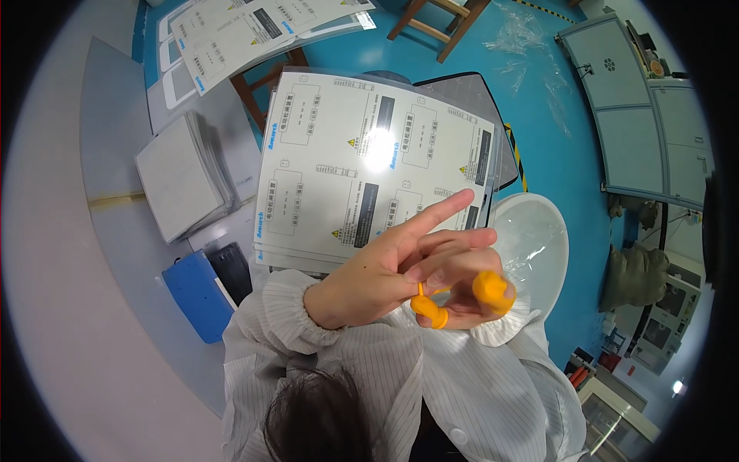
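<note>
Central printed stack [308, 208]: one; sheets within uncountable; top sheet bears four printed panels [283, 204], one partly covered.
Hands: two, left hand [373, 273] and right hand [460, 266], over the stack's near edge.
Yellow finger cots [493, 288]: at least two, same place.
Pale sheet pile [178, 181]: one, left of the stack.
Blue box [192, 296]: one, near-left of it.
White tub [560, 246]: one, right of it.
Wooden stool [463, 32]: one in plain view, beyond it.
</note>
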Motion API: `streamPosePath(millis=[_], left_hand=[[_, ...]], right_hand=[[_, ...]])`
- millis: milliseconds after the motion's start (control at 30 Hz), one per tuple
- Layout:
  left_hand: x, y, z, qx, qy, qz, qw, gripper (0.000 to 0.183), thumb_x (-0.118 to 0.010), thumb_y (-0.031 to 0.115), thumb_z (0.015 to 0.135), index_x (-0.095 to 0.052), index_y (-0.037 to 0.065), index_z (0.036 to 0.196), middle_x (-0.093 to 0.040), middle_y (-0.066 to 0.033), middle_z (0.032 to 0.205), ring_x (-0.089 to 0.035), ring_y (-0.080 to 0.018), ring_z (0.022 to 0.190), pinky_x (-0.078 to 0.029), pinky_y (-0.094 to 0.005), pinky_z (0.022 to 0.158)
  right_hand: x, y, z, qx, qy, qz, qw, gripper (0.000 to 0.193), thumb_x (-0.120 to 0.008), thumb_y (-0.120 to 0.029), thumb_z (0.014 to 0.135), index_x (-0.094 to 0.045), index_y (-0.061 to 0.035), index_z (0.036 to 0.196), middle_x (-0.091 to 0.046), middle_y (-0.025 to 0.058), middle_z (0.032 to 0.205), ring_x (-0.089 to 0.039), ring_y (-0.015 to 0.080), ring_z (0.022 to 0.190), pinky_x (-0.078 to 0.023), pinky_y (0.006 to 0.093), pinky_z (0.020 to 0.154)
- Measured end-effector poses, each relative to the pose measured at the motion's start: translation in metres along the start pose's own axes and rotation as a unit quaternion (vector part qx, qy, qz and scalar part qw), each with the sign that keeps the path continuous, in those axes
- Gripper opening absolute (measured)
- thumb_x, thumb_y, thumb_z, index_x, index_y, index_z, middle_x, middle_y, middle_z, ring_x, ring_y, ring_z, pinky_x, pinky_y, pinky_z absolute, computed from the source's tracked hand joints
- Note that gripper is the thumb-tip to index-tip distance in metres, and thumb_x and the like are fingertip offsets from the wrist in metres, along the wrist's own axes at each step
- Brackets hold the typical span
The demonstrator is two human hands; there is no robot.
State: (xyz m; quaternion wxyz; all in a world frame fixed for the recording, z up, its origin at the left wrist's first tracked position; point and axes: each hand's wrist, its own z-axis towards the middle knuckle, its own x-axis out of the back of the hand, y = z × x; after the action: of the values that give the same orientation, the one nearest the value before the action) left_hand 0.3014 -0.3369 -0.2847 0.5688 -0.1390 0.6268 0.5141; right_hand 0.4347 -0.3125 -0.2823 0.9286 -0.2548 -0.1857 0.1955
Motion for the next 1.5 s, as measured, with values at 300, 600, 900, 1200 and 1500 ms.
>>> streamPosePath(millis=[300,600,900,1200,1500], left_hand=[[-0.009,-0.009,0.001,-0.025,0.019,-0.031,0.999,0.076,-0.047,-0.004,0.079,-0.006,0.009,0.141,-0.024,-0.0197,0.14,-0.025,-0.0276,0.131,-0.023,-0.0379,0.106],[-0.025,-0.01,-0.004,-0.14,0.125,0.124,0.974,0.086,-0.034,-0.014,0.066,0.0,0.01,0.141,-0.023,-0.0187,0.141,-0.022,-0.0286,0.132,-0.017,-0.0417,0.106],[-0.045,-0.006,0.002,-0.296,0.323,0.346,0.83,0.077,-0.035,-0.004,0.071,-0.005,0.007,0.14,-0.027,-0.0175,0.14,-0.021,-0.0298,0.132,-0.014,-0.0477,0.105],[0.008,-0.022,0.016,-0.451,0.4,0.442,0.664,0.06,-0.037,-0.001,0.08,-0.014,0.0,0.136,-0.023,-0.0188,0.138,-0.029,-0.0333,0.127,-0.018,-0.0474,0.104],[0.003,-0.018,0.011,-0.414,0.382,0.464,0.683,0.062,-0.043,0.005,0.083,-0.012,0.0,0.136,-0.024,-0.0202,0.137,-0.029,-0.032,0.126,-0.02,-0.0454,0.103]], right_hand=[[0.017,-0.019,0.005,-0.093,-0.066,-0.03,0.993,0.053,-0.08,0.001,0.058,-0.043,0.0017,0.095,-0.055,0.0102,0.083,-0.057,0.0191,0.069,-0.053,0.0297,0.068],[0.004,-0.026,-0.01,0.04,-0.008,-0.118,0.992,0.038,-0.056,-0.012,0.086,-0.042,-0.0053,0.12,-0.055,0.0179,0.095,-0.061,0.0292,0.078,-0.048,0.0313,0.074],[-0.017,-0.043,-0.017,-0.085,-0.009,-0.136,0.987,0.052,-0.052,-0.01,0.086,-0.026,-0.0017,0.13,-0.059,0.0186,0.098,-0.059,0.028,0.091,-0.041,0.0383,0.083],[-0.043,-0.047,-0.022,-0.3,0.093,0.124,0.941,0.076,-0.057,-0.005,0.078,-0.009,-0.0031,0.138,-0.021,0.0232,0.138,-0.035,0.0321,0.125,-0.02,0.0427,0.103],[-0.033,-0.045,-0.011,-0.251,0.101,0.164,0.949,0.07,-0.057,-0.013,0.081,-0.016,0.0003,0.136,-0.039,0.019,0.123,-0.048,0.0274,0.11,-0.028,0.0399,0.099]])
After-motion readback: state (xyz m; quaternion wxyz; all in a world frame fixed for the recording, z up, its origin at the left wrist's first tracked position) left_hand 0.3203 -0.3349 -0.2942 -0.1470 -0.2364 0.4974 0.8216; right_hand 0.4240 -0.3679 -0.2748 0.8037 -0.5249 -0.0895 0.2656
